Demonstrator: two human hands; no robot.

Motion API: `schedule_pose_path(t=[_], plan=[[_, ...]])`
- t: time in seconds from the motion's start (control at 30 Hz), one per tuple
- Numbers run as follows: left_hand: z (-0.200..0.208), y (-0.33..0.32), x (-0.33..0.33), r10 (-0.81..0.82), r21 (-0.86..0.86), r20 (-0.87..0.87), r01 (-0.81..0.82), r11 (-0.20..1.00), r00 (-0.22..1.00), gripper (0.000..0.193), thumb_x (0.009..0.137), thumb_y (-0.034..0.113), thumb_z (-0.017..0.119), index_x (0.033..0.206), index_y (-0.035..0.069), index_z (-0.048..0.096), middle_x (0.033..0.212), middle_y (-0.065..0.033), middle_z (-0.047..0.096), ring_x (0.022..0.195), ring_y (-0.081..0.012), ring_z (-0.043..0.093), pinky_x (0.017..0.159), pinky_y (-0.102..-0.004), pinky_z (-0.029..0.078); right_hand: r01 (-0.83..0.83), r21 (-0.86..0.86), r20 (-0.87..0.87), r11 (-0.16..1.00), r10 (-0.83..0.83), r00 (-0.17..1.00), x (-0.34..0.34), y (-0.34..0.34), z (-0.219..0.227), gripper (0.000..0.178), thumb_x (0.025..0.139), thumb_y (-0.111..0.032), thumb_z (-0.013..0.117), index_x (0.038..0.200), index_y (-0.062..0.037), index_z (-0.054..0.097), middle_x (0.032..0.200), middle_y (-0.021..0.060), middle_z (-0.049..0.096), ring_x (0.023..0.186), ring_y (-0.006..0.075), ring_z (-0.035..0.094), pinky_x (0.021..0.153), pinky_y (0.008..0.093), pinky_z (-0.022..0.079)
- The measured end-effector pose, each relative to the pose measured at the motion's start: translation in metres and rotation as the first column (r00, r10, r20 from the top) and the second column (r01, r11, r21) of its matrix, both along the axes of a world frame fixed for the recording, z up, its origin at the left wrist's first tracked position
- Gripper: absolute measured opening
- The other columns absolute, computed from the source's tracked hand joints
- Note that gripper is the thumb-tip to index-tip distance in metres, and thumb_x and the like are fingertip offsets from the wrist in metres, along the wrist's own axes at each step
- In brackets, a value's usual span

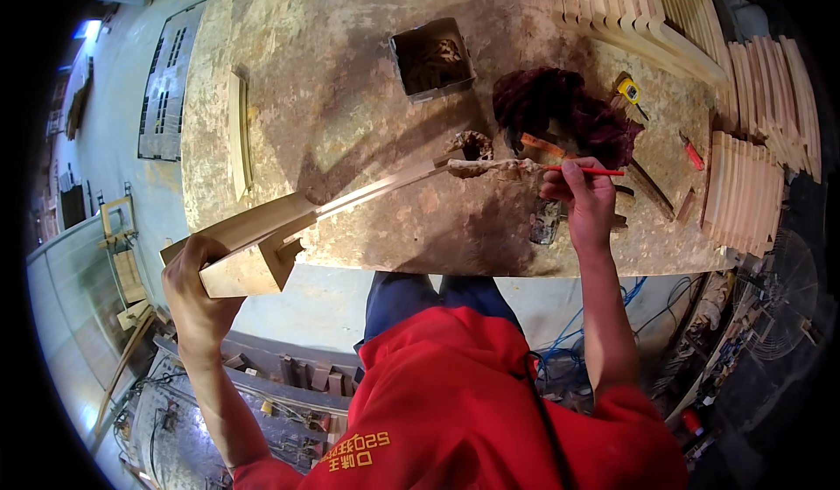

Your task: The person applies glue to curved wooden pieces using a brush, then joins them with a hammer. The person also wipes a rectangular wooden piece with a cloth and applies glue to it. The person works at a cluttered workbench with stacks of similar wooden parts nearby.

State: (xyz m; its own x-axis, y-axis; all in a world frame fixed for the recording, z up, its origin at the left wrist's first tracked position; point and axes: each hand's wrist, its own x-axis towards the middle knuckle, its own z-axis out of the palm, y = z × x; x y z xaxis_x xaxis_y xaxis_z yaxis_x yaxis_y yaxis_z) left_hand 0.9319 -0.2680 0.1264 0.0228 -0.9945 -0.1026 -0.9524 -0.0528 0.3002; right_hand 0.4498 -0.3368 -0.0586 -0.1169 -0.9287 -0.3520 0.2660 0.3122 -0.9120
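Note:
My left hand [194, 293] is wrapped round the near end of a long pale wooden workpiece [249, 271], made of joined boards with a narrow strip reaching out to the right. Between the fingers of my right hand [584, 194] is a thin red-handled brush [604, 172]. Its left part is thickly crusted with pale, glue-like stuff and lies at the far tip of the wooden strip; whether they touch I cannot tell. Just beyond that tip stands a small crusted pot [472, 144]. A dark red cloth [547, 105] lies bunched beyond my right hand.
On the stained worktable [324, 70] stand a square box [430, 59] of scraps and a wooden strip [238, 136]. A yellow tape measure [628, 90] and a red-handled tool [691, 152] lie at right. Stacked wooden parts [744, 192] line the right edge; a fan [774, 293] stands below.

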Motion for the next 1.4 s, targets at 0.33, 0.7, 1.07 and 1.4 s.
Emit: schedule_pose_path(t=[0.33,0.7,1.07,1.4], plan=[[-0.005,0.009,0.006,-0.061,-0.046,0.036,0.063,0.997,0.997,0.051,0.063,0.011,0.097,0.095,0.005,0.058,0.082,-0.0136,0.064,0.071,-0.0354,0.064,0.067,-0.0433,0.051,-0.260,-0.138,-0.195,0.956,0.232,0.953,0.036,-0.027,0.010,0.012,0.104,-0.015,0.071,0.106,-0.0029,0.068,0.090,0.0076,0.075,0.077,0.0118,0.072,0.068,0.0265,0.061],[-0.003,-0.003,-0.006,-0.100,-0.123,0.015,0.102,0.987,0.995,0.030,0.067,0.009,0.081,0.083,0.004,0.056,0.074,-0.0104,0.061,0.063,-0.0284,0.061,0.061,-0.0353,0.047,-0.040,0.014,0.069,0.999,0.039,0.997,0.002,0.006,-0.036,0.016,0.103,-0.014,0.071,0.112,-0.0002,0.067,0.097,0.0125,0.076,0.080,0.0173,0.074,0.075,0.0307,0.063],[-0.004,0.000,-0.002,-0.099,-0.104,-0.018,0.097,0.990,0.995,0.037,0.064,0.011,0.085,0.087,0.005,0.057,0.075,-0.0115,0.062,0.064,-0.0279,0.062,0.060,-0.0346,0.047,0.137,0.030,-0.019,0.990,-0.137,0.990,0.000,0.001,-0.036,0.022,0.103,-0.024,0.073,0.101,-0.0044,0.063,0.084,0.0111,0.073,0.065,0.0184,0.071,0.062,0.0321,0.062],[-0.005,0.002,-0.004,-0.072,-0.095,-0.085,0.064,0.993,0.994,0.036,0.066,0.013,0.087,0.086,0.004,0.058,0.074,-0.0123,0.062,0.063,-0.0275,0.062,0.060,-0.0342,0.047,0.119,0.004,0.055,0.993,-0.119,0.991,0.024,-0.006,-0.033,0.022,0.103,-0.025,0.072,0.098,-0.0072,0.061,0.080,0.0105,0.072,0.061,0.0182,0.070,0.057,0.0306,0.060]])
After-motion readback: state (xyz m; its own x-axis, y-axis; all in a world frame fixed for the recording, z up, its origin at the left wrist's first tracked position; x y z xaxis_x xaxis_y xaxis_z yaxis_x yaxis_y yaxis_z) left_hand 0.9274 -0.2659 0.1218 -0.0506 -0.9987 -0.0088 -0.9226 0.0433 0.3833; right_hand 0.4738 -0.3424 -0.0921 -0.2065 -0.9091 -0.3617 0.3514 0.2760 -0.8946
